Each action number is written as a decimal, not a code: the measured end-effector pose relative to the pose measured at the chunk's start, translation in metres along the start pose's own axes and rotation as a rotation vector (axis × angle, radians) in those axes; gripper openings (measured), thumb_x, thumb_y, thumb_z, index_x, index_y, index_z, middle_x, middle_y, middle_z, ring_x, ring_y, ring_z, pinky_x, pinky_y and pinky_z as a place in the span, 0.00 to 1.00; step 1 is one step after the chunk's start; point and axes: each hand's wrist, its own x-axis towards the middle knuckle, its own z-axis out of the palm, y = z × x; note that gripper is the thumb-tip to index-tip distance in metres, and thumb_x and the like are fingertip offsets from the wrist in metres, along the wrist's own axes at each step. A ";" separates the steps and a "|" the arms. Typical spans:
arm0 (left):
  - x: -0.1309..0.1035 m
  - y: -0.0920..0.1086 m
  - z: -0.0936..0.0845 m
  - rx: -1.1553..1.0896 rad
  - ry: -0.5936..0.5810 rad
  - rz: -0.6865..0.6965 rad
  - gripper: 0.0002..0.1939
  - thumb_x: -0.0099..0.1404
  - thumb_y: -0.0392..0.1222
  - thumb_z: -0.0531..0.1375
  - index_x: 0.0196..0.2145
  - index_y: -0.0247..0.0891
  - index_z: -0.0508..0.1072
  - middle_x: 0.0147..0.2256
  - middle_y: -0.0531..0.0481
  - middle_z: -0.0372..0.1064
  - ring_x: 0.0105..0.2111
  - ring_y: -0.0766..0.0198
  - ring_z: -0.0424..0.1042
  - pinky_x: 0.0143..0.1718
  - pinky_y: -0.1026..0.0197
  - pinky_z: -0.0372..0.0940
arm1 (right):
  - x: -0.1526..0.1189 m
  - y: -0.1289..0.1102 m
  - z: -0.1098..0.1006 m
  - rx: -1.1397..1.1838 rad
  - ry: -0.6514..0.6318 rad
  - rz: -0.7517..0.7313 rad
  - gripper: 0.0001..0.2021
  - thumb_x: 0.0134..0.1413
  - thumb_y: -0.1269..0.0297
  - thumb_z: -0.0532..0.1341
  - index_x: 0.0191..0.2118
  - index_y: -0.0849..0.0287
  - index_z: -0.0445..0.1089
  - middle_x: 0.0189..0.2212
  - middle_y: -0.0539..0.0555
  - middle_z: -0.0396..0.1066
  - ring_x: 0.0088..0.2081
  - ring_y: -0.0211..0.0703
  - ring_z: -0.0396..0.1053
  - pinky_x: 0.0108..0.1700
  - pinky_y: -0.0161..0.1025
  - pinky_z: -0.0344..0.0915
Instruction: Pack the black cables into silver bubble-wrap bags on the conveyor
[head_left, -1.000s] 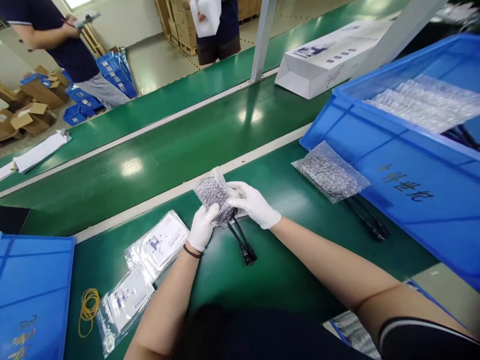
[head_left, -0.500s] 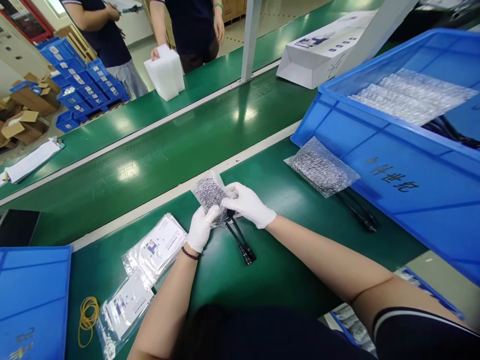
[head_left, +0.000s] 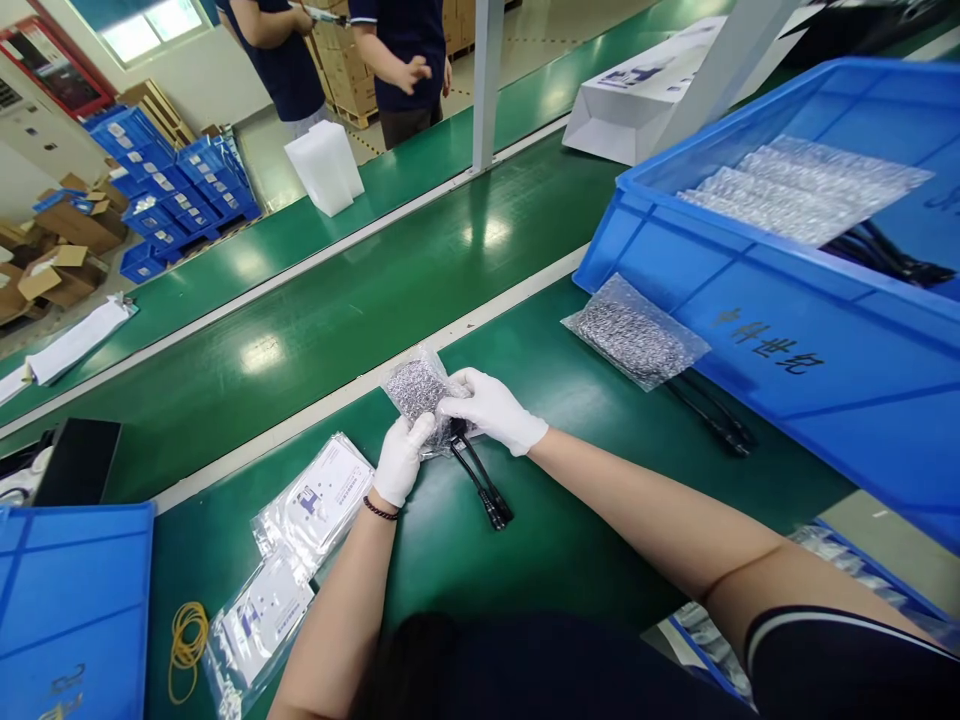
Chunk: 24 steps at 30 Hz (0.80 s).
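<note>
Green worktop (head_left: 570,570) alongside a green belt (head_left: 360,300), pale rail (head_left: 480,318) between. Across the belt: two co-workers (head_left: 409,55), partly in view; white block (head_left: 326,170) standing on the far strip; stacked crates (head_left: 176,190) behind, at left.

Pouch (head_left: 415,388), clear, dark speckled contents, at centre beside the rail, gripped from both sides by white-gloved hands. Left hand (head_left: 400,462): thumb and fingers closed on the lower left edge. Right hand (head_left: 495,408): fingers pinched on the lower right part. Two black cables (head_left: 481,480) out of the near end, connectors toward the wearer. Cannot tell whether the pouch touches the worktop.

To the right: second pouch (head_left: 636,335), lying on the worktop just beside a blue tub (head_left: 667,245); bubble bags (head_left: 806,190) inside the tub. Behind it, white box (head_left: 600,130).

To the left: bagged leaflets (head_left: 319,500), overlapping; yellow rubber bands (head_left: 187,640) near another tub (head_left: 75,600).
</note>
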 end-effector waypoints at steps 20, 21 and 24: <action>0.002 0.003 0.004 -0.563 0.082 0.006 0.23 0.57 0.49 0.67 0.47 0.32 0.75 0.49 0.39 0.72 0.52 0.49 0.70 0.56 0.51 0.62 | 0.001 0.020 0.006 -0.001 -0.054 -0.282 0.20 0.59 0.53 0.57 0.53 0.57 0.67 0.47 0.54 0.70 0.46 0.49 0.69 0.47 0.44 0.67; 0.002 0.004 0.005 -0.576 0.083 0.010 0.23 0.57 0.48 0.67 0.47 0.32 0.74 0.49 0.39 0.72 0.52 0.50 0.69 0.55 0.51 0.63 | 0.002 0.021 0.006 -0.018 -0.034 -0.302 0.17 0.60 0.54 0.56 0.50 0.57 0.69 0.45 0.54 0.71 0.45 0.49 0.69 0.47 0.45 0.66; 0.002 0.003 0.007 -0.536 0.077 -0.006 0.23 0.57 0.48 0.67 0.47 0.32 0.74 0.48 0.39 0.72 0.49 0.51 0.72 0.52 0.51 0.65 | 0.003 0.022 0.004 -0.027 0.036 -0.318 0.15 0.62 0.54 0.53 0.41 0.58 0.71 0.39 0.54 0.72 0.40 0.49 0.70 0.44 0.45 0.67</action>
